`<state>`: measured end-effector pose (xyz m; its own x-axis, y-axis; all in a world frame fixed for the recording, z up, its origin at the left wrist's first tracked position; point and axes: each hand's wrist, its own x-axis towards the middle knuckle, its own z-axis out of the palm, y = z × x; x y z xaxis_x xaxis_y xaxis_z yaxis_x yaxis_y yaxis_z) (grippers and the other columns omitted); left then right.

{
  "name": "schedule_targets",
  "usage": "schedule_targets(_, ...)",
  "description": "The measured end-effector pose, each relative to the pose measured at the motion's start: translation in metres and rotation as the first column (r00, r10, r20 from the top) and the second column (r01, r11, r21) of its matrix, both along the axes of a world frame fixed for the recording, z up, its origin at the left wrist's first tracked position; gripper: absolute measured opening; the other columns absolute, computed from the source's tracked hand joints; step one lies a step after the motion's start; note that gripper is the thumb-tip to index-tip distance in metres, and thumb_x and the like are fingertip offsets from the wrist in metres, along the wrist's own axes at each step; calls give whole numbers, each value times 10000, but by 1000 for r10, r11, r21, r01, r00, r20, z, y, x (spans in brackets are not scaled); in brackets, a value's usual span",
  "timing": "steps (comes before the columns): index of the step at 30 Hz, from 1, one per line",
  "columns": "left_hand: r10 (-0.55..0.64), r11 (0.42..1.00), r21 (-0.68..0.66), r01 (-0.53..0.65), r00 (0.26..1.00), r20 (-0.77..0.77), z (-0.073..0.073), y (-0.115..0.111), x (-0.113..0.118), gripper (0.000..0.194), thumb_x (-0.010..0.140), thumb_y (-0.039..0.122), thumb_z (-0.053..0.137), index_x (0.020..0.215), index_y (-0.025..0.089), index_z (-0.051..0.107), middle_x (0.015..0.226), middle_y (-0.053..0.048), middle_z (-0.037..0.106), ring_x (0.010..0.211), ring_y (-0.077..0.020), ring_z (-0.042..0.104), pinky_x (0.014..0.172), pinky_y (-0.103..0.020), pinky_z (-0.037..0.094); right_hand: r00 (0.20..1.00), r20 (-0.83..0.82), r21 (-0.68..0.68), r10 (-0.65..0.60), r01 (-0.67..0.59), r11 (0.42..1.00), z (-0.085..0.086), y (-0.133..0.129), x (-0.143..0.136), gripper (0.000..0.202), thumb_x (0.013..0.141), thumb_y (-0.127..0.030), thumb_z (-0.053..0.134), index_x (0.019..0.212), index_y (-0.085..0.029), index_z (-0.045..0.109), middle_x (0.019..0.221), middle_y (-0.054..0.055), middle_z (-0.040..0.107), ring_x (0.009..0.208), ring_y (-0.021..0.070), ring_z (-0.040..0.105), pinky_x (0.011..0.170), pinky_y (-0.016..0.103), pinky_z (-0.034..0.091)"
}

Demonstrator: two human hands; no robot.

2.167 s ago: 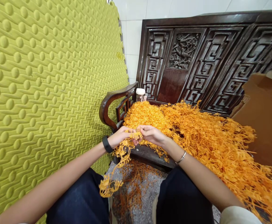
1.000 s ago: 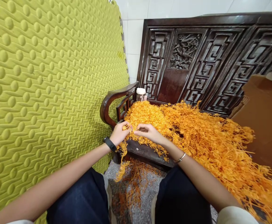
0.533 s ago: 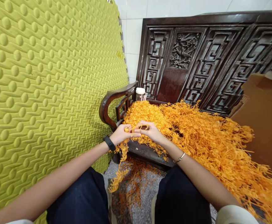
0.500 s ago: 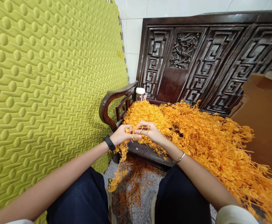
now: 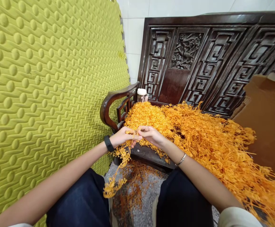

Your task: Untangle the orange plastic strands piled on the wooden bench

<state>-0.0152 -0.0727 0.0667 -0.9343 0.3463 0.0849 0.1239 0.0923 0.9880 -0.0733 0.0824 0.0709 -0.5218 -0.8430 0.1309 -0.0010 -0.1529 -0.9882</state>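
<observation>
The person's two hands are meeting over the front edge of the wooden bench seat [image 5: 149,155], near its left end. The left hand [image 5: 123,136] is closing around an orange strand [image 5: 122,153], its thumb extending toward the other hand, while the right hand [image 5: 153,136] is pinching a thin bit of that strand between thumb and fingertips; the fingers are overlapping there, so the exact point of hold is partly hidden. The strand is trailing down below the left hand, past the seat's front edge, its frilly end dangling between the knees. Behind the hands, an orange heap [image 5: 208,142] is covering the seat from its left end toward the right, leaving a dark strip showing along the front edge. At the seat's back left corner, a white-lidded cup [image 5: 141,94] is standing where the armrest [image 5: 109,105] is meeting the carved backrest [image 5: 175,85]. Brown cardboard [image 5: 267,123] is leaning against the backrest at the right. Darker orange scraps [image 5: 134,192] are lying on the speckled floor beneath the front edge, and a yellow-green mat [image 5: 57,78] is standing upright beyond the armrest, at the bench's left side.
</observation>
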Motion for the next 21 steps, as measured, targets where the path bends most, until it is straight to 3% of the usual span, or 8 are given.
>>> schedule_targets(5, -58, 996, 69, 60, 998, -28, -1, -2, 2, 222, 617, 231, 645, 594, 35, 543, 563, -75, 530, 504, -141, 515, 546, -292, 441, 992, 54, -82, 116, -112, 990, -5, 1, -2, 158, 740, -182, 554, 726, -60, 456, 721, 66, 507, 662, 109, 501, 707, 275, 359)
schedule_targets(10, -74, 984, 156, 87, 993, -90, -1, -2, 2, 191, 632, 186, 632, 530, 63, 528, 553, -64, 519, 528, -117, 506, 562, -264, 434, 967, 5, -172, 255, -250, 953, -2, -1, 0, 85, 796, -155, 455, 765, -80, 434, 760, 83, 523, 706, 163, 530, 707, 338, 379)
schedule_targets(17, -63, 973, 216, 74, 996, -59, -2, -3, 0, 210, 625, 188, 638, 550, 61, 489, 568, -51, 511, 508, -108, 499, 575, -261, 419, 973, 58, -227, 223, -204, 952, -5, -4, 2, 86, 756, -139, 494, 713, -73, 460, 806, 78, 482, 763, 117, 481, 757, 264, 360)
schedule_targets(21, -115, 946, 305, 112, 993, -7, 0, -10, 4, 290, 598, 156, 644, 479, 54, 400, 570, -26, 431, 513, -85, 467, 519, -238, 409, 929, 248, -368, 273, -170, 914, 0, 0, -3, 119, 683, -120, 562, 659, -80, 453, 698, 46, 403, 695, 98, 443, 690, 232, 373)
